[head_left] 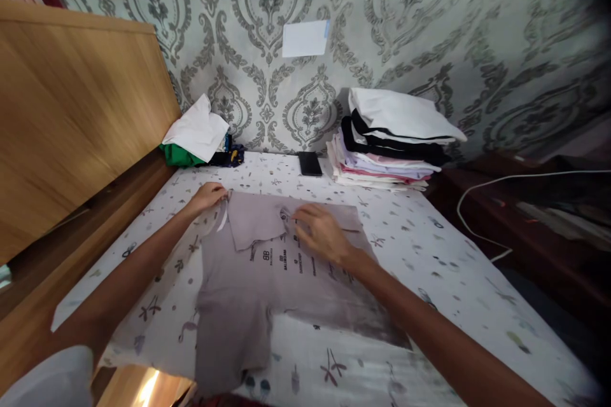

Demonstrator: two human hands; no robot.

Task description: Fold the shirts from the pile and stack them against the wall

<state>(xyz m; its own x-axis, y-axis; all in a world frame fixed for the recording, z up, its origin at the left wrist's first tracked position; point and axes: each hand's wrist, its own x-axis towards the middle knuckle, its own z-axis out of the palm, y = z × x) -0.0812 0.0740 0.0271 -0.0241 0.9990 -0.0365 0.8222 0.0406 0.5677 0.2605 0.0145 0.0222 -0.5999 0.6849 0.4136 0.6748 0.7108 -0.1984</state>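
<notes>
A mauve-grey T-shirt (296, 292) with black printed lettering lies spread on the white patterned sheet (329, 369). Its far sleeve (255, 222) is folded over onto the body, while the near sleeve (229, 337) sticks out toward me. My left hand (210, 196) is closed, pinching the shirt at its far left corner, beside the neckline. Over the upper middle of the shirt, my right hand (322, 232) has its fingers bent together at the bunched edge of the folded sleeve. The fabric under those fingers is partly hidden.
Folded clothes (386, 152) are stacked at the back right. A smaller clothes pile (198, 130) sits back left, by a wooden headboard (81, 114). Between them lies a black flat object (310, 164). A white cable (477, 187) hangs on the right. Patterned wallpaper bounds the far side.
</notes>
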